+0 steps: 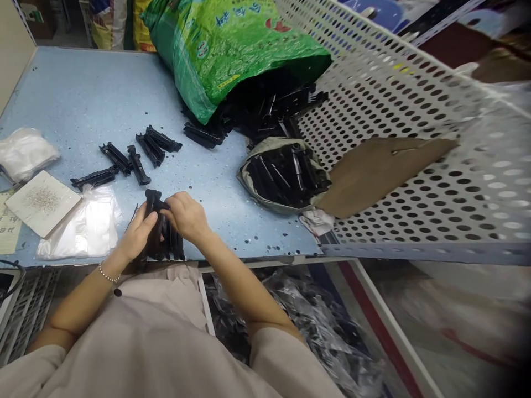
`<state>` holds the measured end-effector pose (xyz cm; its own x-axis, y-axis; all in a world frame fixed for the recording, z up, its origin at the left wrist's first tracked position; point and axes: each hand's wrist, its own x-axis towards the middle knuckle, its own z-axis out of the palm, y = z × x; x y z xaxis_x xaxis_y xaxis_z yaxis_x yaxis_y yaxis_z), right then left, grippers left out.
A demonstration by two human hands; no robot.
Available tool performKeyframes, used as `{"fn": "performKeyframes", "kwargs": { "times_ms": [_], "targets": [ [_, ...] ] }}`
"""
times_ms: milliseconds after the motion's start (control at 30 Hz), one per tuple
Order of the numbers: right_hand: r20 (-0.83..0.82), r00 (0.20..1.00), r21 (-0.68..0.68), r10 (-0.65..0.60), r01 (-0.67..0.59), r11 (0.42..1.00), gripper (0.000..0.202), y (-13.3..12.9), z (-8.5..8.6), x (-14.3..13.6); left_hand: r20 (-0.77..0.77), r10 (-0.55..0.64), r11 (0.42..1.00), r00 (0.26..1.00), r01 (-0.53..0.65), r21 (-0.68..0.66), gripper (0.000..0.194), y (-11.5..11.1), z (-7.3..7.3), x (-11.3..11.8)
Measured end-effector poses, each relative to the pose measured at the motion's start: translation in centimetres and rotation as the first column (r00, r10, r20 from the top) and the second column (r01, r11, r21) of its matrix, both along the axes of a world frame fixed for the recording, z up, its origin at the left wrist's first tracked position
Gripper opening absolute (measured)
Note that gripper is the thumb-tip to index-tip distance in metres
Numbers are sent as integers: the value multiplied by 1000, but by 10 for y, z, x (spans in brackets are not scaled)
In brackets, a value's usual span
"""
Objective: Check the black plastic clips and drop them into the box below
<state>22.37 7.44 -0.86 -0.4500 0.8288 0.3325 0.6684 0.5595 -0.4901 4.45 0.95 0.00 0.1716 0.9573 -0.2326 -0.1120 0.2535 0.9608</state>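
Close to the front edge of the blue table point(226, 224), my left hand point(139, 232) is closed around a black plastic part point(153, 224) that stands roughly upright. My right hand point(186, 215) pinches its upper end from the other side. Below my hands, more black parts point(176, 246) lie side by side at the table edge, partly hidden. Beyond my hands lie several loose black parts point(136, 163), long and narrow. To the left of my left hand is a stack of clear plastic bags point(89, 226).
A green woven sack point(232, 44) spills black parts at the back. Right of centre sits an open grey-green bag point(261, 202) full of them. A perforated white panel point(415, 94) runs along the right, with brown cardboard point(377, 171) against it. A white square plate point(43, 204) lies left.
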Motion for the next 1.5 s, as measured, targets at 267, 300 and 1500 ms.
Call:
{"fn": "performKeyframes", "kwargs": {
  "times_ms": [267, 300, 1500],
  "targets": [
    [-1, 972, -56, 237, -237, 970, 54, -46, -21, -43, -118, 298, 953, 947, -288, 90, 51, 17, 1, -21],
    [18, 976, -80, 218, -216, 973, 53, -54, -23, -46, -151, 316, 946, 937, -299, 124, 51, 17, 1, -24],
    [23, 997, -129, 68, -65, 990, 47, 14, -13, -49, 146, 148, 989, 978, -148, -11, 79, -9, -2, -29]
  ]
}}
